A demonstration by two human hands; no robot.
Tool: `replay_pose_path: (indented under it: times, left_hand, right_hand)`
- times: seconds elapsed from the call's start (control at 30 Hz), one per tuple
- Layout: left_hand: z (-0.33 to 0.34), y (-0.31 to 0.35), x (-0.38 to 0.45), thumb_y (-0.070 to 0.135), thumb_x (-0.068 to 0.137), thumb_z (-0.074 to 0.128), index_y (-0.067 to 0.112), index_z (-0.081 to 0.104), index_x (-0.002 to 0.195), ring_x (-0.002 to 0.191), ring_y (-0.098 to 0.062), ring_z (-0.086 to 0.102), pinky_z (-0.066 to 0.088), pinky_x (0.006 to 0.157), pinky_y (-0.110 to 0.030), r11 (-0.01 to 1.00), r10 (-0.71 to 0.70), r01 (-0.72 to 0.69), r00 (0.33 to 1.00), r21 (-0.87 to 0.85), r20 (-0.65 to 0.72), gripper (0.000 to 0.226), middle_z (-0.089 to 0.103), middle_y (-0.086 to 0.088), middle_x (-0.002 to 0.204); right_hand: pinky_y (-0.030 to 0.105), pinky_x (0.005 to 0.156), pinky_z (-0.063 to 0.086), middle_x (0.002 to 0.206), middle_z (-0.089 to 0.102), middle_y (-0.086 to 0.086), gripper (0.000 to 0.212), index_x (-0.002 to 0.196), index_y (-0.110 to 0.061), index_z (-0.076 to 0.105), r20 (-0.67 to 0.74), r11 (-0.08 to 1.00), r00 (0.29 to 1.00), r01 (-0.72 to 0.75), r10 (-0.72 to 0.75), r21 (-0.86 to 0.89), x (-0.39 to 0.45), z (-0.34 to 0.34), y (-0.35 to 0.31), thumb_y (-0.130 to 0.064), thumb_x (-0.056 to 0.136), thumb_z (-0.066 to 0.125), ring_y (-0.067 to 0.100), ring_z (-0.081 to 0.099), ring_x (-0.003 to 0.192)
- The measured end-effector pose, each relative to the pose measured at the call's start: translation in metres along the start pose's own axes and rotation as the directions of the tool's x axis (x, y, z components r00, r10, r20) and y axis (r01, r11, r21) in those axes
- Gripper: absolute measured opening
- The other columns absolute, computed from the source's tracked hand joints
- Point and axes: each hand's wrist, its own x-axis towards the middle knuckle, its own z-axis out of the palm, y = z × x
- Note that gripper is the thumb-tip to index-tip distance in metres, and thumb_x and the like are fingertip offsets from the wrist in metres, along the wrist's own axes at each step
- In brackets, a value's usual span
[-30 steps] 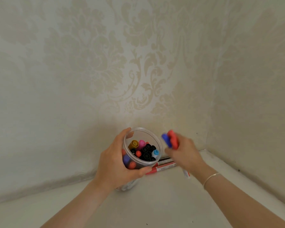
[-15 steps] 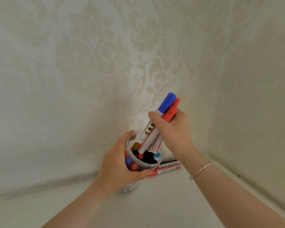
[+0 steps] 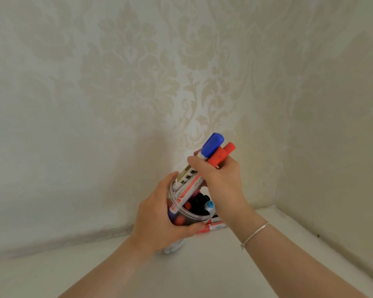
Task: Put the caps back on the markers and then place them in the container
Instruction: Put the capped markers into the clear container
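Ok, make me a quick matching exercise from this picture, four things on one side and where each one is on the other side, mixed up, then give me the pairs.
Things:
1. blue-capped marker
2. clear container
3. light-blue-capped marker
4. red marker

Places:
A. standing inside the container
B. gripped by the left hand
C. lying on the white surface behind the container
D. held in the right hand, lower end going into the container

Pairs: 1-D, 2-B, 3-A, 4-C

Beyond my hands, cream damask wallpaper (image 3: 138, 78) covers two walls meeting at a corner (image 3: 285, 125); below them lies a pale table (image 3: 202, 274).
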Motion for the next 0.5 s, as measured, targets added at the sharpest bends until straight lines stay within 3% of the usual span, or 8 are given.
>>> replay_pose_path:
  times: [0.1,0.23,0.37,0.5]
  left_hand:
    - [-0.001,0.0,-0.001,0.074,0.051,0.073,0.036,0.031,0.138,0.104,0.011,0.058,0.047,0.085,-0.008,1.0,-0.002,0.002,1.0,-0.007,-0.006,0.104,0.055,0.029,0.121]
    - [-0.002,0.003,-0.001,0.082,0.052,0.066,0.037,0.029,0.138,0.105,0.015,0.055,0.043,0.086,-0.004,1.0,-0.006,0.006,1.0,-0.006,-0.005,0.104,0.053,0.03,0.121]
    - [0.0,0.004,0.002,0.085,0.053,0.063,0.035,0.03,0.139,0.109,0.012,0.054,0.044,0.09,-0.008,1.0,0.012,-0.012,1.0,-0.006,0.003,0.105,0.051,0.032,0.123]
    - [0.001,0.006,0.002,0.086,0.053,0.06,0.035,0.031,0.139,0.109,0.012,0.054,0.043,0.09,-0.007,1.0,0.019,-0.019,1.0,0.001,0.014,0.104,0.052,0.03,0.124]
  right_hand:
    - [0.038,0.071,0.057,0.065,0.061,0.003,0.011,0.078,-0.01,0.061,0.036,0.999,0.998,-0.052,0.052,0.013,-0.001,0.0,0.005,-0.009,0.078,0.072,0.017,0.064,0.061]
    - [0.049,0.075,0.058,0.071,0.062,0.008,0.021,0.087,-0.004,0.059,-0.039,0.994,0.998,-0.05,0.047,-0.098,0.006,0.0,0.014,-0.014,0.075,0.074,0.033,0.068,0.073]
    - [0.028,0.055,0.053,0.066,0.055,-0.001,0.035,0.094,-0.015,0.045,-0.136,0.965,0.99,0.012,-0.049,-0.261,0.007,0.001,0.018,-0.015,0.073,0.073,0.015,0.059,0.056]
    - [0.026,0.056,0.049,0.066,0.054,-0.004,0.03,0.094,-0.018,0.042,-0.276,0.977,0.956,0.038,-0.096,-0.21,0.005,-0.001,0.02,-0.015,0.078,0.068,0.007,0.056,0.055]
